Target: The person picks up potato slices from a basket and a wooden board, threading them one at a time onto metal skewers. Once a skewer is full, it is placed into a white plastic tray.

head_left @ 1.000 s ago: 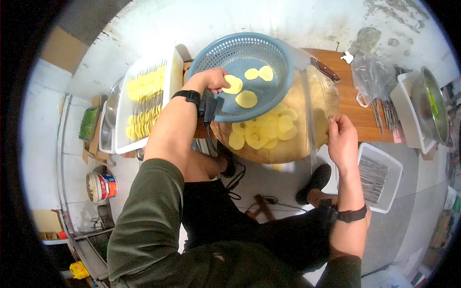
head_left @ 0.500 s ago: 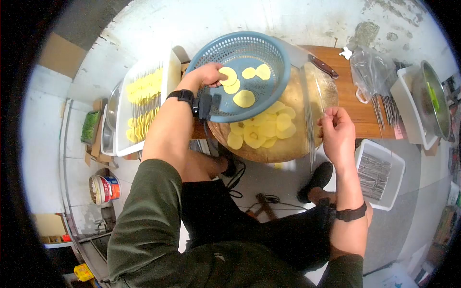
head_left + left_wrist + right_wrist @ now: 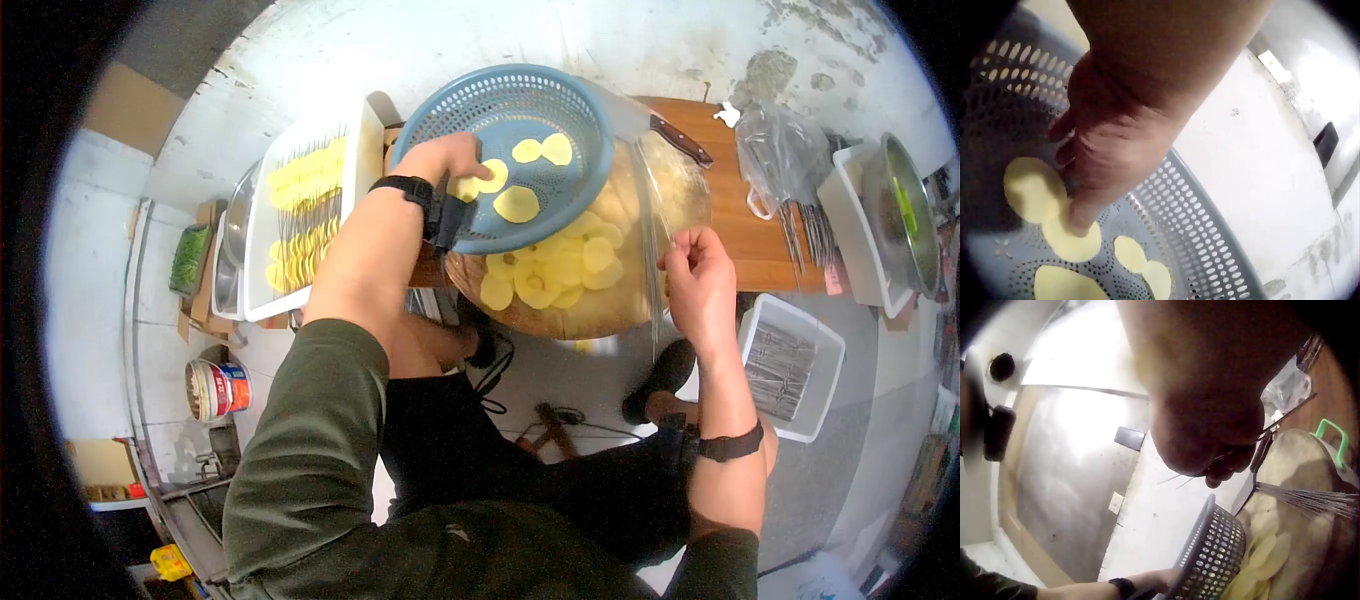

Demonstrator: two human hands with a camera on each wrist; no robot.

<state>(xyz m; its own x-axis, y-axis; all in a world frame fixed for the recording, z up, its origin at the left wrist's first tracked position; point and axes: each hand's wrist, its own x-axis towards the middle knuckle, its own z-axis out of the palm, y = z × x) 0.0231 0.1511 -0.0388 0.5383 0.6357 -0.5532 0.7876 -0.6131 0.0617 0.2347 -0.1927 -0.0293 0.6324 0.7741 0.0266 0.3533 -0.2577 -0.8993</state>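
My left hand [image 3: 447,160] reaches into a blue perforated basket [image 3: 520,244]. Its thumb rests on a pale yellow round slice, seemingly potato [image 3: 1085,247], which overlaps another slice [image 3: 1035,194]; the other fingers are bent and stand apart from the thumb. Further slices [image 3: 517,204] lie singly or touching on the basket's bottom. Over the board's right side, my right hand [image 3: 703,285] pinches thin metal skewers; in the right wrist view their tips stick out past the fingertips. A bundle of skewers [image 3: 1310,500] lies across the round wooden board [image 3: 590,322], beside piled slices [image 3: 545,275].
A white tray [image 3: 362,150] of threaded slices stands left of the basket. Behind the board lies a knife [image 3: 682,140]. To the right are a plastic bag [image 3: 770,165], loose skewers [image 3: 815,235] and a metal bowl [image 3: 908,220]. A white bin [image 3: 790,365] of skewers sits lower down.
My left hand lifted a slice slightly, then came down and to the right in the basket; the two slices by it have shifted apart. My right hand has moved a little left.
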